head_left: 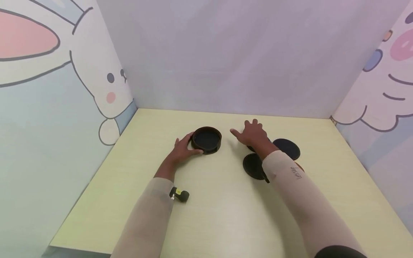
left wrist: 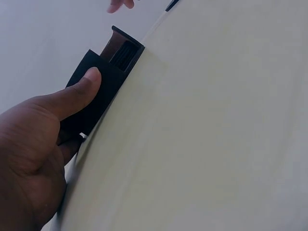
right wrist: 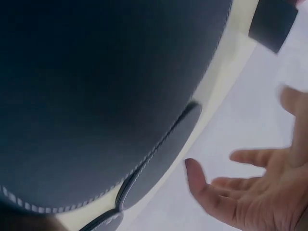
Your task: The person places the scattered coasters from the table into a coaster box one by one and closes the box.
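My left hand (head_left: 181, 152) grips the side of a round black coaster holder (head_left: 211, 152) on the table, thumb at the near side and fingers behind. In the left wrist view, the thumb presses the holder's outer wall (left wrist: 103, 96), and a dark ridged stack (left wrist: 124, 55) shows through its cutout. My right hand (head_left: 253, 135) hovers with fingers spread, holding nothing. Below and near it lie round black coasters, one at the right (head_left: 286, 149) and one nearer (head_left: 254, 166); another is mostly hidden under the hand. A stitched coaster (right wrist: 106, 96) fills much of the right wrist view.
The pale yellow table (head_left: 206, 215) meets a plain light wall (head_left: 226, 57) at the back. Cartoon-printed walls (head_left: 38, 143) stand at both sides. A brown edge (head_left: 300, 166) shows behind the right sleeve. A small black device (head_left: 180, 194) is strapped at the left wrist.
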